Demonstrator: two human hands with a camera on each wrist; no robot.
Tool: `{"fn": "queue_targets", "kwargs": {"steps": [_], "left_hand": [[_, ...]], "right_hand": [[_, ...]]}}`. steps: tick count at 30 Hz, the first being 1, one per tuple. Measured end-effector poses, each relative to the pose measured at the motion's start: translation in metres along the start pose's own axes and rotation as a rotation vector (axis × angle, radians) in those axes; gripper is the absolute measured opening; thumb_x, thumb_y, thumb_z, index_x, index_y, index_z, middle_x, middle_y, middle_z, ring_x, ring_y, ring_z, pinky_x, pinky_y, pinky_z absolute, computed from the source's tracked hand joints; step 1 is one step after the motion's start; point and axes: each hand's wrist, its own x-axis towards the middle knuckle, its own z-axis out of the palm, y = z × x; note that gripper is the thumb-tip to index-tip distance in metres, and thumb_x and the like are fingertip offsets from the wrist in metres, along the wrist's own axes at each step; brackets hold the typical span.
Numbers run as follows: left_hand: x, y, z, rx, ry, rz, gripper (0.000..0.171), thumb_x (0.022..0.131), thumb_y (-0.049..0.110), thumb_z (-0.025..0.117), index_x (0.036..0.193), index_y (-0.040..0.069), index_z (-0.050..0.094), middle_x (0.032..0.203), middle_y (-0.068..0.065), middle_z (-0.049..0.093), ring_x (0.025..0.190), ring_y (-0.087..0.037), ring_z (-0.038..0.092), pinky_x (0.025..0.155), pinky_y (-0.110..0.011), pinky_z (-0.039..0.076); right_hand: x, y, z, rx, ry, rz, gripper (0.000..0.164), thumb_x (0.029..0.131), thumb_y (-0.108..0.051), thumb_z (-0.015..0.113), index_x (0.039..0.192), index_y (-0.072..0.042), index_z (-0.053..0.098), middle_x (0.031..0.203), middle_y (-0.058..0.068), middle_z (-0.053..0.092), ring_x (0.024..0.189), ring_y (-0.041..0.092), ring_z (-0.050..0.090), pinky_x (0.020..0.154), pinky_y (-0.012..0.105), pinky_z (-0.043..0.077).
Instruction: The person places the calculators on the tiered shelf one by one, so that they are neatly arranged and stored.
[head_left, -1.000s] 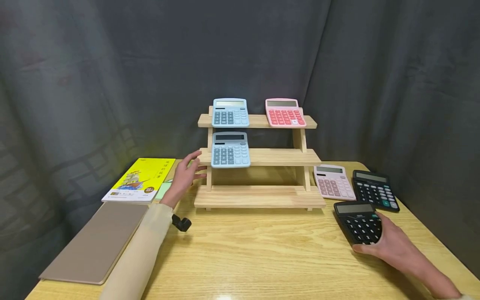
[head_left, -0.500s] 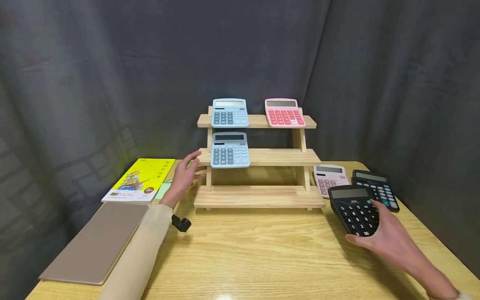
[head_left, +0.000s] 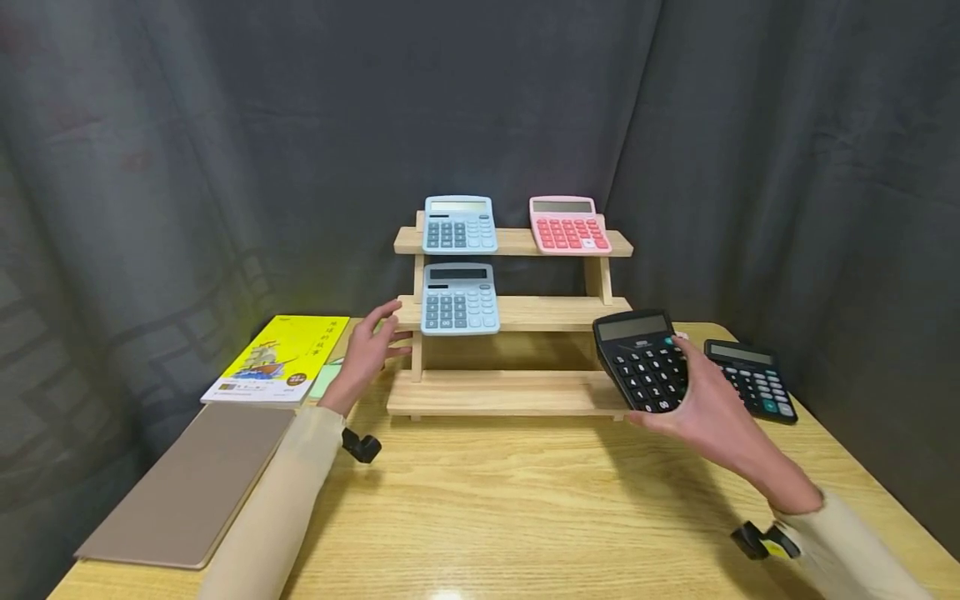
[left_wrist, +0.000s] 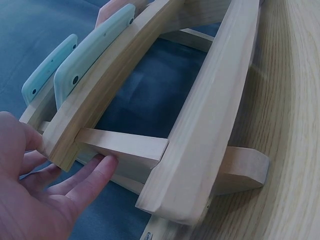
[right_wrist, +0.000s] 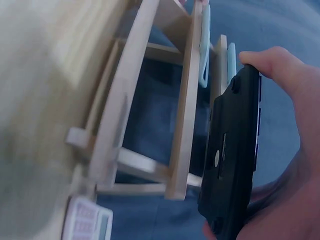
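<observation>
A black calculator [head_left: 643, 367] is held up in my right hand [head_left: 708, 404], the thumb at its lower edge and fingers along its right side. It tilts in front of the right end of a three-tier wooden display stand [head_left: 517, 393]. My left hand [head_left: 367, 354] grips the left end of the middle shelf, with other fingers touching the upright below in the left wrist view. A light blue calculator [head_left: 459, 225] and a pink calculator [head_left: 570, 225] lean on the top tier. On the middle tier, at left, stands another blue calculator [head_left: 460, 298].
A second black calculator [head_left: 753, 379] lies on the table at right. The pale pink calculator [right_wrist: 87, 220] beside the stand is mostly hidden in the head view. At left lie a yellow book [head_left: 281, 358] and a brown notebook [head_left: 187, 483]. Dark curtains [head_left: 337, 125] hang behind.
My right hand has lifted the black calculator from the table's right side and carried it up and left to the stand. My left hand has stayed in place.
</observation>
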Motion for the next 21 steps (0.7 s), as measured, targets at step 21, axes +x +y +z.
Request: {"fn": "queue_targets", "kwargs": {"steps": [21], "left_hand": [[-0.016,0.031,0.005,0.017,-0.011,-0.023,0.046,0.110,0.011,0.040,0.154,-0.003,0.036,0.157,-0.025,0.031,0.126,-0.050,0.053,0.098,-0.056,0.052]], "right_hand": [[0.099,-0.041,0.042,0.097,-0.036,-0.044,0.128,0.072,-0.055,0.085,0.155,0.012,0.014,0.148,0.035,0.034,0.133,0.048,0.039,0.109,0.064,0.039]]}}
